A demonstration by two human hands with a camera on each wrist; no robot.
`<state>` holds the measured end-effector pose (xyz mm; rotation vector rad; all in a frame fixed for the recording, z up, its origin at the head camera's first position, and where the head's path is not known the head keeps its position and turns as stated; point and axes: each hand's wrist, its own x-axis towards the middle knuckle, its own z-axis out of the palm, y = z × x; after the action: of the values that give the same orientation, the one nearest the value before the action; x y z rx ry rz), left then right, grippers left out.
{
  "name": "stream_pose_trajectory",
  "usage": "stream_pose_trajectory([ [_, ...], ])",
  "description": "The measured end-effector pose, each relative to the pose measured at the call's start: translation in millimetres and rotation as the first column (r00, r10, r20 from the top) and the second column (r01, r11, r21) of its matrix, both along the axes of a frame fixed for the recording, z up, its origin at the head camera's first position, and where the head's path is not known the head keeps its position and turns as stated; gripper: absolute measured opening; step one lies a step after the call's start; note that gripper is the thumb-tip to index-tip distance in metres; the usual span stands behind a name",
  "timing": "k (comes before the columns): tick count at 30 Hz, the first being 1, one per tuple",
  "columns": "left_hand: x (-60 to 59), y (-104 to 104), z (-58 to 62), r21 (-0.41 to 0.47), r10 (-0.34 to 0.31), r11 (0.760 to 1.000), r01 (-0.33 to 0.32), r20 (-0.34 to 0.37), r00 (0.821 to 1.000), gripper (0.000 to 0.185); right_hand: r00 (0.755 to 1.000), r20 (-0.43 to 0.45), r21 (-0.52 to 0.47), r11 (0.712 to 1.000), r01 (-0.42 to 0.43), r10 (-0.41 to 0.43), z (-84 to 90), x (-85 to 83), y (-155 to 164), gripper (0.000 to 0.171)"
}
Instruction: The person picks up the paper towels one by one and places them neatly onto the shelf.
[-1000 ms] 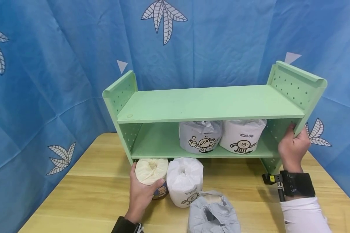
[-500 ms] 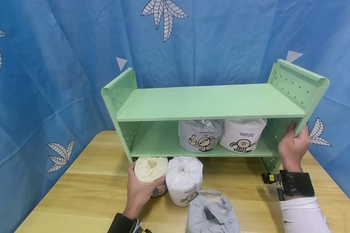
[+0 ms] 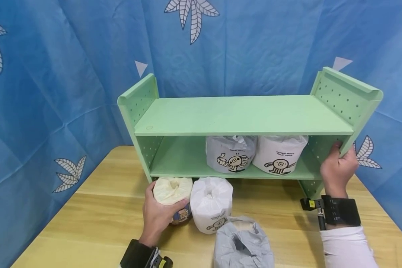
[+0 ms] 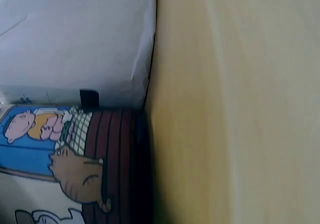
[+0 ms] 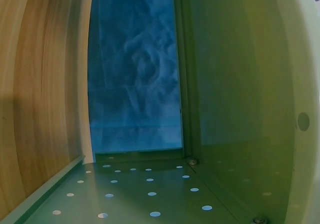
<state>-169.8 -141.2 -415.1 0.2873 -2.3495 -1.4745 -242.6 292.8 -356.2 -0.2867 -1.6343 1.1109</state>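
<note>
My left hand (image 3: 159,216) grips a toilet roll (image 3: 172,191) with a cream paper top and a colourful cartoon wrapper. It stands on the table at the front left of the green shelf unit (image 3: 241,115). In the left wrist view, the wrapper (image 4: 80,169) shows a cat. Close beside it on the right is a white-wrapped toilet roll (image 3: 211,204). Farther right, my right hand (image 3: 339,169) holds the front edge of the unit's right side panel, thumb on the inner side. The right wrist view looks under the lower shelf, along the perforated side panel (image 5: 130,184).
A grey-wrapped toilet roll (image 3: 242,247) with torn paper on top stands at the front of the wooden table (image 3: 80,223). On the lower shelf sit a grey roll (image 3: 231,154) and a white roll (image 3: 280,154). Behind the unit hangs a blue curtain (image 3: 254,48).
The whole scene sits slightly higher in the head view, and my left wrist has shifted a little to the left. Both hands keep their hold.
</note>
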Motion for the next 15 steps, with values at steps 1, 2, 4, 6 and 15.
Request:
stream_pose_trajectory([
  [1, -0.4, -1, 1.5, -0.015, -0.005, 1.000, 0.005, 0.003, 1.000, 0.112, 1.000, 0.000, -0.004, 1.000, 0.002, -0.002, -0.1, 0.2, 0, 0.036],
  [2, -0.8, -2, 3.0, -0.032, -0.011, 0.999, 0.012, 0.006, 1.000, 0.112, 1.000, 0.000, -0.007, 1.000, 0.003, -0.003, -0.1, 0.3, 0, 0.036],
  [4, -1.6, -4, 5.9, -0.074, -0.024, 0.997, 0.024, 0.011, 1.000, 0.113, 1.000, -0.001, -0.011, 1.000, 0.004, -0.004, -0.3, 0.4, 0, 0.035],
  [6, -2.3, -6, 8.7, -0.121, -0.032, 0.992, 0.034, 0.023, 0.999, 0.114, 1.000, -0.003, -0.011, 1.000, 0.004, -0.004, -0.1, 0.2, 0, 0.033],
  [15, 0.1, -11, 19.4, -0.203, -0.059, 0.976, 0.075, 0.083, 0.995, 0.116, 1.000, -0.009, 0.017, 1.000, 0.012, -0.011, 1.0, 0.7, -2, 0.028],
])
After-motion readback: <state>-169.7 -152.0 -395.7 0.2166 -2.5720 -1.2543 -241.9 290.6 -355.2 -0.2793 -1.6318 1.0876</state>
